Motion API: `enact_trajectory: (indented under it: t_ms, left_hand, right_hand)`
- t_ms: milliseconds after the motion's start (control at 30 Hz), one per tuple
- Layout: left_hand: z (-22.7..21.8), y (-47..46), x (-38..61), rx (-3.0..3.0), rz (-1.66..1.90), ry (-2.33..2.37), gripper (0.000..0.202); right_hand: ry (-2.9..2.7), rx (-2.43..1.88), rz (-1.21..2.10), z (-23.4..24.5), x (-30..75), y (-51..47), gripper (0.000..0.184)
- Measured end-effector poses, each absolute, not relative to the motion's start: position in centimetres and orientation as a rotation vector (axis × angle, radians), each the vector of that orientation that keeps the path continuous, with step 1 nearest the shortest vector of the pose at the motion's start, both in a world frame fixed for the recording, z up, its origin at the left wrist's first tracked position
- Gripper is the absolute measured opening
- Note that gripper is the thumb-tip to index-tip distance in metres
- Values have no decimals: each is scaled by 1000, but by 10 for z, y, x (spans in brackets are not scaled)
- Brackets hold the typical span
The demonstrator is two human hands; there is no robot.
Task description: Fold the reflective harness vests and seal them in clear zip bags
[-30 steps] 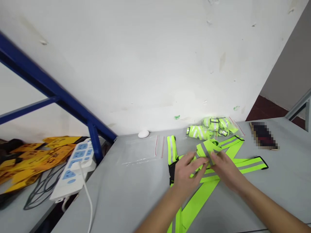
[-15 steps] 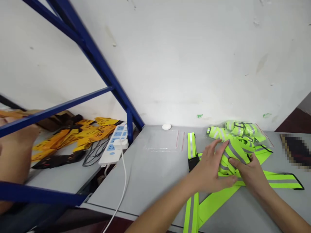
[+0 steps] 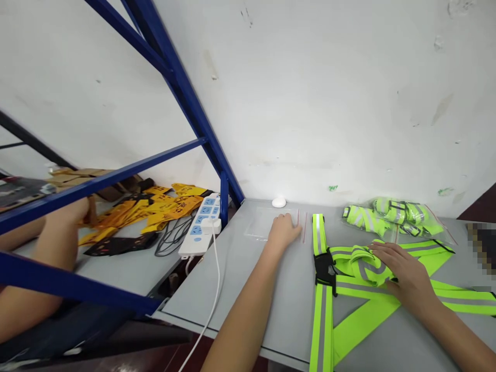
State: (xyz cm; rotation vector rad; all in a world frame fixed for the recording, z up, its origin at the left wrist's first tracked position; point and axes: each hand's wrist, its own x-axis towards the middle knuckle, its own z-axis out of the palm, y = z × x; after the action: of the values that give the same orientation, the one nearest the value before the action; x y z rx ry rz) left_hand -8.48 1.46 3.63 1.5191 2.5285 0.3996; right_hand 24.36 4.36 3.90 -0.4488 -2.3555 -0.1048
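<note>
My left hand is over the flat, clear zip-lock bags with red seal lines. Its fingers are curled down onto a bag by the seal, their tips partly hidden. My right hand is wrapped over a folded bundle of neon-green reflective strap. That bundle belongs to a reflective vest of green bands with grey stripes, spread flat beneath it. Left of the bundle lies the vest's black buckle.
Bagged green straps lie against the wall, near a small white oval object. At left are a blue metal frame, a white power strip with a cable, and yellow pieces. Another person's arm shows beyond the frame.
My left hand has left the green bundle and moved left onto the clear bags. My right hand stays on the bundle, now lower against the vest. The view has shifted slightly left.
</note>
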Motion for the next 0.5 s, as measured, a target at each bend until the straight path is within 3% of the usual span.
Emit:
enact_trajectory:
  t_ms: [200,333,500]
  left_hand:
    - [43,13,-86,1586,395,2563,13]
    - [66,0,-72,1742,591,2533,27]
    - [69,-18,7,2195,749,1997,18]
  right_hand:
    - [-2338,-468,-182,37,246,44,59]
    - [-2270,-404,-121,43,246,41,60]
    - [-2057,-257,-3,55,247,29,36]
